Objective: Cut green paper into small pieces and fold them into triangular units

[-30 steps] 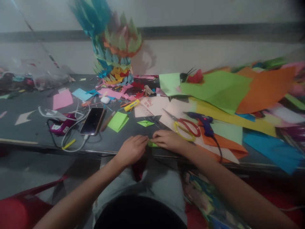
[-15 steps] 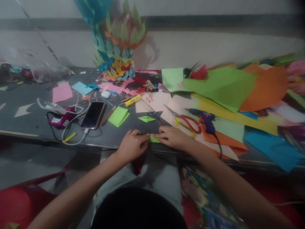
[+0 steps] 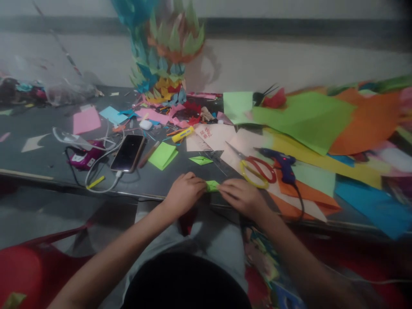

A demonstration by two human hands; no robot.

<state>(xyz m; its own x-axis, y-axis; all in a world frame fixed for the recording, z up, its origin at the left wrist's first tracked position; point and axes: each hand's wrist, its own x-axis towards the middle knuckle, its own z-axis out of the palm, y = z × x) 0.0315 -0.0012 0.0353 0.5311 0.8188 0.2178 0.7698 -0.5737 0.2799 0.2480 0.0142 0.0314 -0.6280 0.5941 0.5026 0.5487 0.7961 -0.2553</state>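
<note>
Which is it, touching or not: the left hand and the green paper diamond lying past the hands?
Apart. The head view shows a strip of dark tabletop between the left hand and the green paper diamond.

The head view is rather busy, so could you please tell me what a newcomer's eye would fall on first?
Probably the tall, many-coloured paper model at the back of the table. Next might come the large green sheet and the orange sheet beside it, on the right. At the front edge, the left hand and right hand hold a small folded paper between them.
</note>
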